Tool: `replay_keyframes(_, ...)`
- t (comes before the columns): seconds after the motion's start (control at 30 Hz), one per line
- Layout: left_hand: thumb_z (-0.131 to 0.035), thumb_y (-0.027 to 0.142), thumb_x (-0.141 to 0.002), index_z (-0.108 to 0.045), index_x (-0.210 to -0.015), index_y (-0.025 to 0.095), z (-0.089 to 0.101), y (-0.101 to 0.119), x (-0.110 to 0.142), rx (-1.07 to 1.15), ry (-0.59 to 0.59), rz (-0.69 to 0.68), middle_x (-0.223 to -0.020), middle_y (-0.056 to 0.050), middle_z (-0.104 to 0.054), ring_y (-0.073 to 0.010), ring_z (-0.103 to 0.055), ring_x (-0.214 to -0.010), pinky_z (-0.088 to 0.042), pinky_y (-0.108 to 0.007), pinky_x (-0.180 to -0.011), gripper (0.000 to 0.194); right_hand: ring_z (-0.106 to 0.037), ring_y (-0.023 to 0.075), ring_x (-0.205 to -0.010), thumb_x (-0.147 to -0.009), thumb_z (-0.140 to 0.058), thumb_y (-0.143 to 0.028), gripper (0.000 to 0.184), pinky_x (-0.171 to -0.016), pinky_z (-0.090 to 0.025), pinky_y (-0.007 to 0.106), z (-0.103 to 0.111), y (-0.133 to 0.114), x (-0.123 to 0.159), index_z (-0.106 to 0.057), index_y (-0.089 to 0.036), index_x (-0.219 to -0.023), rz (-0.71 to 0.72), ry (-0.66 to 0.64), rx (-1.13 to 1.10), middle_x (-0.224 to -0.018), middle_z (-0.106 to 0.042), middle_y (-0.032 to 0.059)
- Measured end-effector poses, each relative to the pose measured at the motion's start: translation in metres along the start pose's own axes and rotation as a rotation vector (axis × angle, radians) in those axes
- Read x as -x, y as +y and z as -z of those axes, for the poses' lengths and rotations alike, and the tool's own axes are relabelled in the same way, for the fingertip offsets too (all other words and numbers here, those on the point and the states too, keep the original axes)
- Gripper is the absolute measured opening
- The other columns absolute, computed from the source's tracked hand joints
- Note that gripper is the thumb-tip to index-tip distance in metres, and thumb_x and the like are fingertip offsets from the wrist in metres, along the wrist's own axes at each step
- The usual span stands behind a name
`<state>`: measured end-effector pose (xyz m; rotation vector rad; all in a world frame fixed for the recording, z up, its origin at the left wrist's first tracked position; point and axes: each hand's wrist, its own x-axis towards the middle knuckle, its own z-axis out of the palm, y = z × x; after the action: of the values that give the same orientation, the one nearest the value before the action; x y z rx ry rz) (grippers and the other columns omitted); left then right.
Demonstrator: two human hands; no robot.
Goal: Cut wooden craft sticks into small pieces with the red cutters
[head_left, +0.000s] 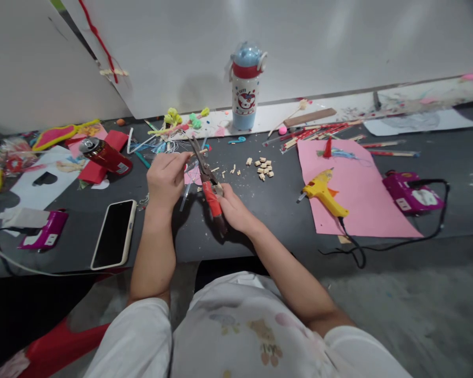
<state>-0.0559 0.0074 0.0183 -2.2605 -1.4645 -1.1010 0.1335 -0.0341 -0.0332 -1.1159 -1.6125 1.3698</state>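
My right hand (236,208) is closed around the red-wrapped handles of a pair of pliers (212,198). The jaws point away from me and up to the left, beside my left fingers. My left hand (166,177) pinches a thin wooden stick (199,153), which meets the pliers' jaws; whether they bite on it I cannot tell. Just right of the jaws lie a few short cut stick pieces (233,169). Farther right is a cluster of small wooden pieces (264,169). Under the pliers sits a small pink paper (193,175) with a clear strip.
A drinking bottle (245,89) stands at the back. To the right, a yellow glue gun (324,192) with a black cord rests on pink paper (362,199), near a purple power box (412,193). At left lie a phone (114,234), a red can (106,156) and another purple box (47,229).
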Motion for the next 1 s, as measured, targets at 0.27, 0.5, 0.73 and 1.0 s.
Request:
replay_keyframes(0.27,-0.041,0.021,-0.092,-0.064,-0.110,0.022,0.003,0.002,-0.001,-0.036,-0.053,0.013,-0.100,-0.007,-0.068,-0.0189,-0.059,-0.094,-0.043,-0.032,-0.085,0.029,-0.055,0.0217,-0.106,-0.091,-0.034,-0.050,0.038,-0.094,-0.042,0.039,-0.001,0.004,0.000,-0.044,-0.019,-0.112,0.003,-0.019,-0.067,-0.111,-0.058,0.0079)
replay_keyframes(0.5,-0.040,0.019,-0.091,-0.063,-0.111,0.022,0.003,0.001,-0.001,-0.036,-0.069,0.002,-0.101,-0.007,-0.068,-0.0190,-0.058,-0.095,-0.042,-0.032,-0.086,0.031,-0.054,0.0221,-0.095,-0.075,-0.057,-0.061,0.060,-0.087,-0.044,0.038,0.006,-0.009,0.006,-0.042,-0.015,-0.111,0.038,-0.094,-0.038,-0.102,-0.055,0.0082)
replay_keyframes(0.73,-0.040,0.025,-0.093,-0.063,-0.113,0.023,0.001,-0.001,0.000,-0.039,-0.085,0.005,-0.100,-0.007,-0.068,-0.0194,-0.059,-0.094,-0.042,-0.033,-0.086,0.030,-0.050,0.0167,-0.083,-0.081,-0.055,-0.053,0.040,-0.078,-0.044,0.033,0.006,-0.013,0.007,-0.044,-0.019,-0.097,0.080,-0.103,-0.041,-0.089,-0.050,0.0019)
replay_keyframes(1.0,-0.057,0.044,-0.084,-0.063,-0.077,0.020,0.006,0.024,-0.004,0.014,0.171,0.090,-0.079,-0.007,-0.061,-0.0196,-0.057,-0.083,-0.044,-0.035,-0.081,0.026,-0.050,0.0156,-0.081,-0.081,-0.054,-0.055,0.044,-0.076,-0.044,0.032,0.002,-0.005,0.002,-0.042,-0.019,-0.101,0.029,-0.041,-0.123,-0.087,-0.049,0.0006)
